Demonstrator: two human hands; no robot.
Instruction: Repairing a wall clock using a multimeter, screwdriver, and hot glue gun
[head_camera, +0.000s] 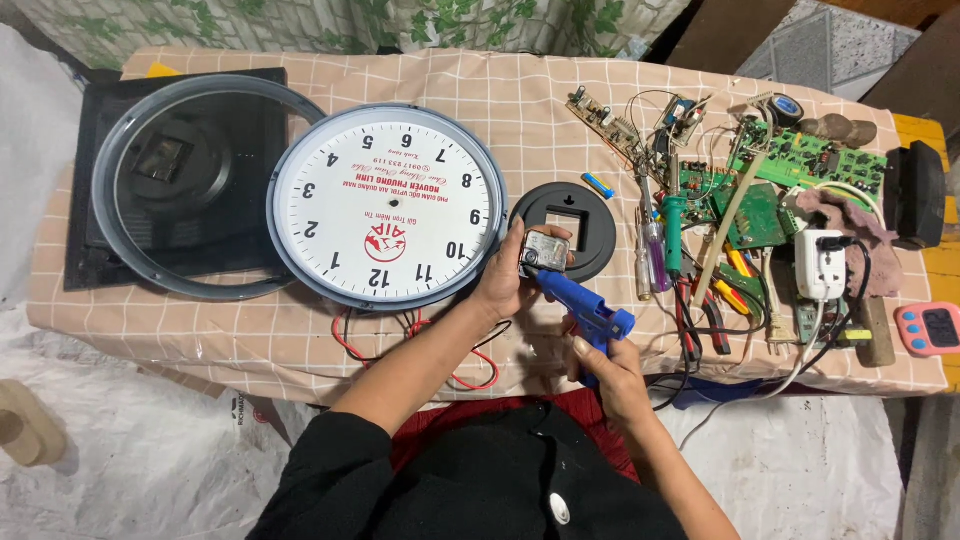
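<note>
1. Nearest us, our right hand wraps the grip of a blue glue gun at the table's near edge, its nozzle against the clock movement.
2. Our left hand is closed around that small silvery clock movement, held just above the near edge, mid-table.
3. Red and black wires trail over the near edge below the left forearm.
4. Just beyond the movement lies a black round back cover; left of it rests the white clock face.
5. Toward the left edge sits the clear clock lens on a black square frame.
6. Toward the right edge lie screwdrivers, pliers and green circuit boards.
</note>
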